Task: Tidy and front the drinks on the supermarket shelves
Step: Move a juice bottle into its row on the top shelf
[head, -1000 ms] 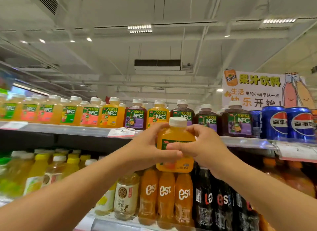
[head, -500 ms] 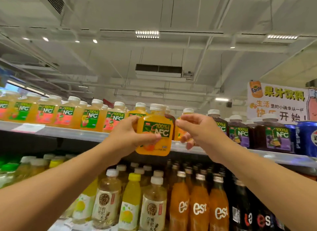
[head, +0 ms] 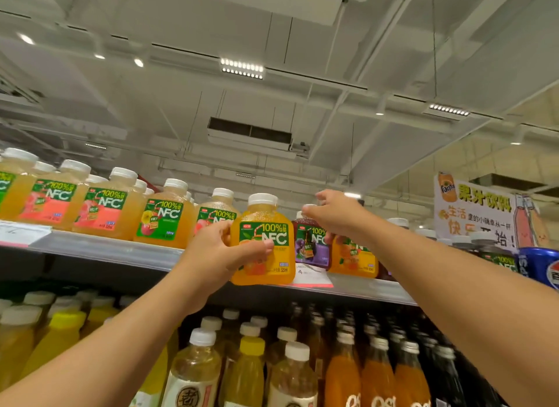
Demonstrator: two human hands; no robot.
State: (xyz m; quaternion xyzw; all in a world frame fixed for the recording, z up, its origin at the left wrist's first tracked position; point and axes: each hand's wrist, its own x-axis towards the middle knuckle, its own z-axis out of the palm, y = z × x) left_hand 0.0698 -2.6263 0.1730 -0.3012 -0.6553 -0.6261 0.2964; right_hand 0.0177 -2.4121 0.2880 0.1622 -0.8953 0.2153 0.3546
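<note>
Left hand (head: 217,252), centre frame, grips the orange NFC bottle (head: 263,240) upright, thumb across its label, before the top shelf edge (head: 106,250). Right hand (head: 335,217), arm extended, fingers curled on the purple NFC bottle (head: 311,243); grasp unclear.

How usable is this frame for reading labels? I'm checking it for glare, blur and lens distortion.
Head view: the ceiling LED panel blows out to white; the wide lens bows the grey metal top shelf; the square orange NFC juice bottle in the left hand reads sharply; the right hand looks slightly soft.
</note>
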